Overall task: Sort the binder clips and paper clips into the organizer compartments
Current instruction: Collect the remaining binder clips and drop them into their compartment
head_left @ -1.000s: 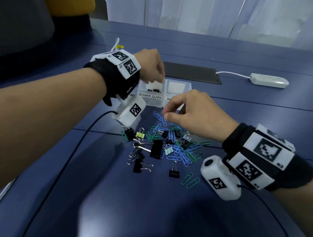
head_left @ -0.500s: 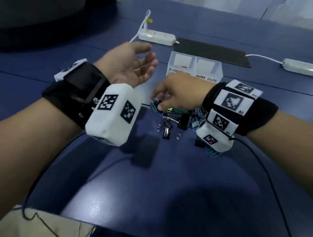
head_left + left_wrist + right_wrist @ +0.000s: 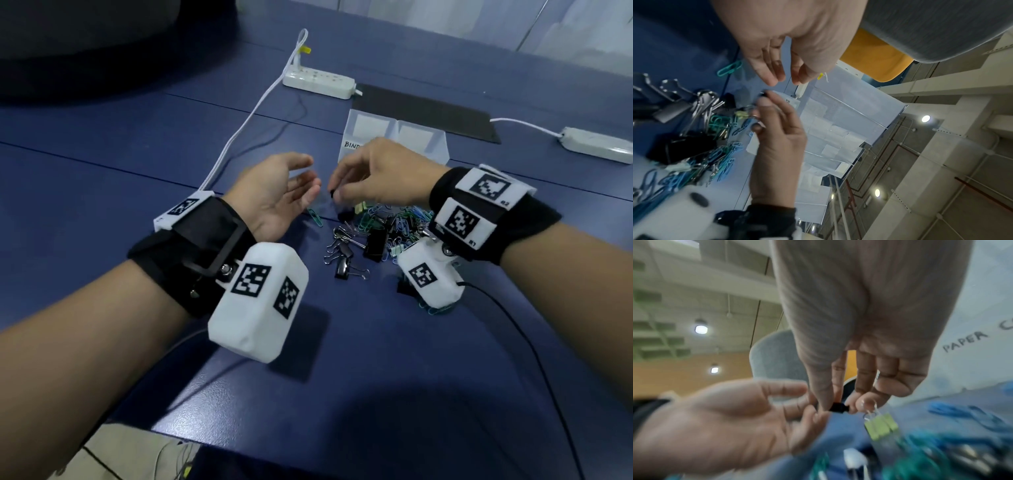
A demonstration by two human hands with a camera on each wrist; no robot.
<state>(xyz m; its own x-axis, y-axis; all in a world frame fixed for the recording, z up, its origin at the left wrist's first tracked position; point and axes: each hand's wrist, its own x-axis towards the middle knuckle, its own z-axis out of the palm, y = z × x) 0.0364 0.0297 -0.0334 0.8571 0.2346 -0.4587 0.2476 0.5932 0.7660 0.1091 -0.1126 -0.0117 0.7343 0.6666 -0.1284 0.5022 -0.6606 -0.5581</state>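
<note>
My right hand (image 3: 334, 192) pinches a small black binder clip (image 3: 836, 407) between thumb and forefinger, just off the fingertips of my left hand (image 3: 306, 174). The left hand lies open, palm up, holding nothing. Small yellow-green binder clips (image 3: 880, 425) hang by their wire loops from the right hand's other fingers. The pile of binder clips and coloured paper clips (image 3: 376, 233) lies under the right wrist. The clear organizer (image 3: 424, 137) stands behind the hands; its labels read "BIND…" and "PAPER C…", partly hidden by the right hand.
One teal paper clip (image 3: 315, 216) lies apart, under the left fingers. Behind the organizer are a black mat (image 3: 424, 113), a white power strip (image 3: 318, 82) with its cable, and another strip (image 3: 599, 144) at the right. The table's near edge runs along the bottom.
The left hand came back from over the organizer and turned palm up. The right hand moved left across the pile, picked up the black clip and lifted it toward the left fingers.
</note>
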